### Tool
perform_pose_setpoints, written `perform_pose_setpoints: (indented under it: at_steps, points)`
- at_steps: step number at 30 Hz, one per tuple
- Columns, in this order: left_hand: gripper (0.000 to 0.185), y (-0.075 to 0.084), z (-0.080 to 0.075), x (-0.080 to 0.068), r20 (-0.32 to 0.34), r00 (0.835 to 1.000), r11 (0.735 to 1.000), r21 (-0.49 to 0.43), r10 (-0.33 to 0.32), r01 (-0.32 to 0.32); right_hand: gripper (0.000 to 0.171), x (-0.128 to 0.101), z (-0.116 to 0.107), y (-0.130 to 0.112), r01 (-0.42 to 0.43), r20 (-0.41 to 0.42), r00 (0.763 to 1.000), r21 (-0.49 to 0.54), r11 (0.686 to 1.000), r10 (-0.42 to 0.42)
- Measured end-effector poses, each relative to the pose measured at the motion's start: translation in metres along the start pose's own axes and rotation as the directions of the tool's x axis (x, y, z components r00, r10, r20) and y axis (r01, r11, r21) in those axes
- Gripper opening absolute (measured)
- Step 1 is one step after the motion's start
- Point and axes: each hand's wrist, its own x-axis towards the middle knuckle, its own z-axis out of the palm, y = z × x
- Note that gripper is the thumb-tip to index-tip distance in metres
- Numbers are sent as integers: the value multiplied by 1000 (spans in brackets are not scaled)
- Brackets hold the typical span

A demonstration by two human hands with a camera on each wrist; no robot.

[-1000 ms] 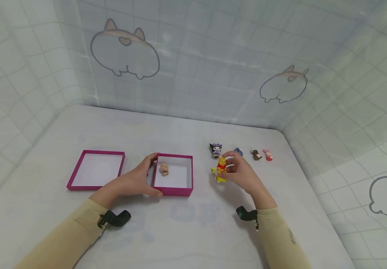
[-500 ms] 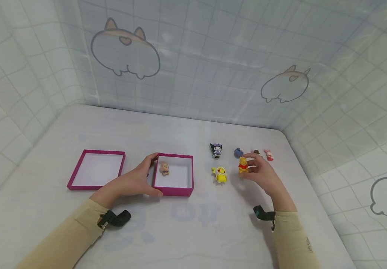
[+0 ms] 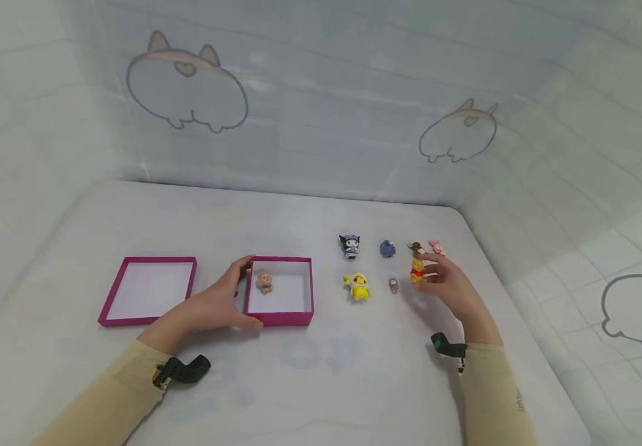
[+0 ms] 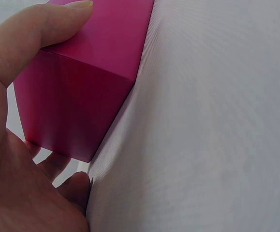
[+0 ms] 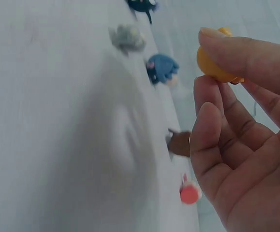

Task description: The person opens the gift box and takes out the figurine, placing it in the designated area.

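Note:
My left hand [image 3: 215, 303] grips the left side of an open magenta box [image 3: 287, 319], thumb on its front wall and fingers round the back. A small tan figurine [image 3: 264, 282] lies inside the white box interior. Above the table, my right hand [image 3: 450, 288] pinches a Winnie the Pooh figurine [image 3: 418, 271] between thumb and fingers; in the right wrist view only its yellow body [image 5: 210, 67] shows. To its left are a small grey figurine [image 3: 393, 284] and a yellow Pikachu figurine [image 3: 358, 288].
Behind stand a black-and-white figurine [image 3: 350, 246], a blue one [image 3: 387, 248], a brown one [image 3: 416, 247] and a pink one [image 3: 436, 247]. A magenta-rimmed lid [image 3: 131, 321] lies left of the box. A small dark thing beside the left palm is mostly hidden.
My right hand has carried the Pooh figurine rightward, away from the Pikachu. The grey figurine now shows where the hand was. The left hand stays on the box; the head view shifts slightly.

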Motion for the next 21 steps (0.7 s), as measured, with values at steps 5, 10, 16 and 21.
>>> perform_pose_setpoints:
  at_steps: [5, 10, 16, 21]
  points:
    - [137, -7, -2, -7, -19, 1000, 1000, -12, -2, 2, 65, 8, -2, 3, -23, 17, 1000, -47, 999, 24]
    - [137, -5, -2, -4, -6, 1000, 1000, -25, 16, -16, 70, 4, -11, 10, -95, 19, 995, -60, 994, 96]
    - [138, -1, -1, -2, 8, 1000, 999, -38, 12, -12, 72, -2, -19, 18, -139, 32, 989, -116, 984, 143]
    - [137, 0, -1, -3, 7, 1000, 999, -36, 9, -9, 73, -1, -20, 25, -168, 21, 985, -152, 974, 173]
